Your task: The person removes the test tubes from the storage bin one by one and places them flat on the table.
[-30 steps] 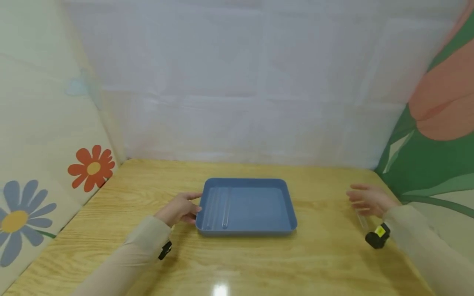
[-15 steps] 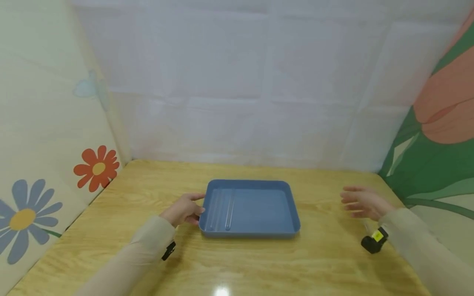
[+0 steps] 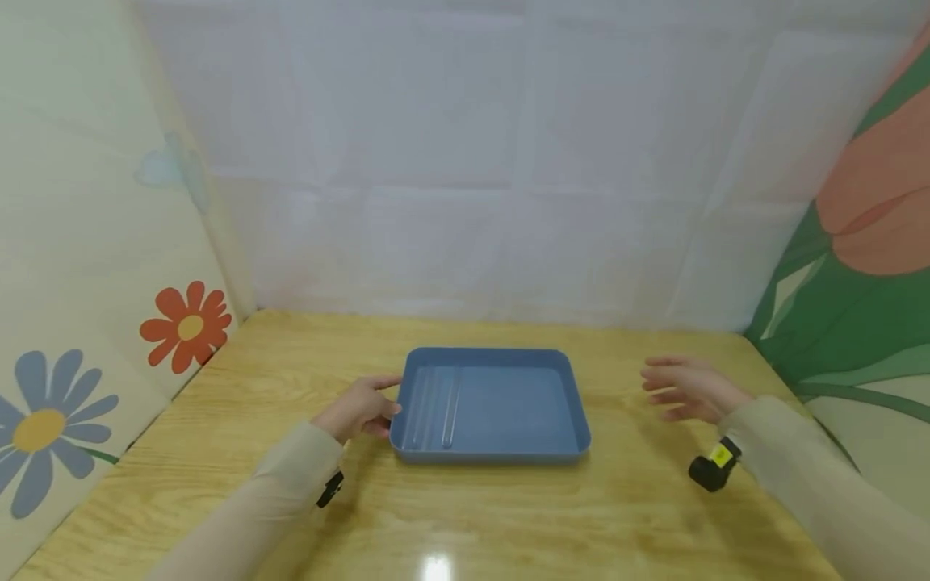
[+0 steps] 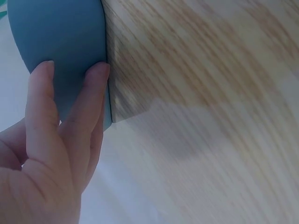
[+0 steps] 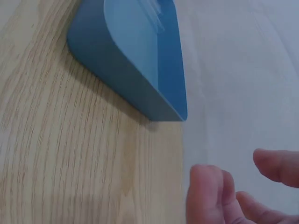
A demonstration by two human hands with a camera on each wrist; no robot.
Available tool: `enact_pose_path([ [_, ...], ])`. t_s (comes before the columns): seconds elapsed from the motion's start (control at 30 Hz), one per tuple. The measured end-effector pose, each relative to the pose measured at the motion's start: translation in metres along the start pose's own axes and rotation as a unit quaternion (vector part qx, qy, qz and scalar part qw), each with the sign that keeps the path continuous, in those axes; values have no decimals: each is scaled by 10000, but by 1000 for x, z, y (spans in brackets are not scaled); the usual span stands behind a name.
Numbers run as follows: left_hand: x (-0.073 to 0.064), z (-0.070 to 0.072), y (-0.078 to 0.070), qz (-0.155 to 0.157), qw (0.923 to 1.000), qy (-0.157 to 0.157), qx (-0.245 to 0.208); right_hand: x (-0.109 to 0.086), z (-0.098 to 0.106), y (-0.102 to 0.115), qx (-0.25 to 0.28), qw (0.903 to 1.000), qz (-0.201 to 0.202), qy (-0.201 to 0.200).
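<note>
A blue shallow tray [image 3: 519, 411] stands on the wooden table in the head view. Along its left part lie a few slender clear tubes [image 3: 450, 415] with rounded ends, side by side. My left hand [image 3: 356, 411] is at the tray's left side. In the left wrist view, its fairly straight fingers [image 4: 41, 102] rest against the outer wall [image 4: 65, 28] of the tray. Off to the right of the tray, my right hand [image 3: 686, 389] hangs above the table with relaxed, spread fingers and nothing in it. The right wrist view shows the tray's corner [image 5: 126, 70] ahead of those fingertips.
The wood-grain table [image 3: 508, 516] reaches back to a pale cloth [image 3: 465, 202]. Flower-printed cloths border it, one with a red flower [image 3: 190, 327] on the left, another green [image 3: 865, 315] on the right. A black wrist camera [image 3: 712, 468] sits under the right sleeve.
My right hand has moved left, closer to the tray. A thin clear strip that showed beneath the right wrist no longer shows. The left hand stays at the tray's side.
</note>
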State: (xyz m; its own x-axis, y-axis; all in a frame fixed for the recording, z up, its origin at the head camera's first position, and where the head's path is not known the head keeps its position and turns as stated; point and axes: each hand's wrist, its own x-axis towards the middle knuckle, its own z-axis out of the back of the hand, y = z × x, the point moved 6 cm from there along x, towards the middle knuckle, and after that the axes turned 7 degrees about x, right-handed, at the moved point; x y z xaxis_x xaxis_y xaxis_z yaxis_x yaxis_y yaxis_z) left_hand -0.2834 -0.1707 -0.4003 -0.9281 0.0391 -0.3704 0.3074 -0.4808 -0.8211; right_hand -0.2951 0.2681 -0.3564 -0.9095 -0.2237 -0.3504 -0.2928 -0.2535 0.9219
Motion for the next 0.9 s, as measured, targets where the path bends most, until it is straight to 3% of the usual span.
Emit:
enact_pose_path([
  [0.5,-2,1,-3,-78,9999,79,-22,2,-36,26,-66,9999,46,111],
  [0.7,-3,-2,3,13,10000,71,-20,8,-53,28,46,9999,54,106],
  [0.9,-2,-1,0,-50,10000,-28,24,15,-67,27,153,9999,27,68],
])
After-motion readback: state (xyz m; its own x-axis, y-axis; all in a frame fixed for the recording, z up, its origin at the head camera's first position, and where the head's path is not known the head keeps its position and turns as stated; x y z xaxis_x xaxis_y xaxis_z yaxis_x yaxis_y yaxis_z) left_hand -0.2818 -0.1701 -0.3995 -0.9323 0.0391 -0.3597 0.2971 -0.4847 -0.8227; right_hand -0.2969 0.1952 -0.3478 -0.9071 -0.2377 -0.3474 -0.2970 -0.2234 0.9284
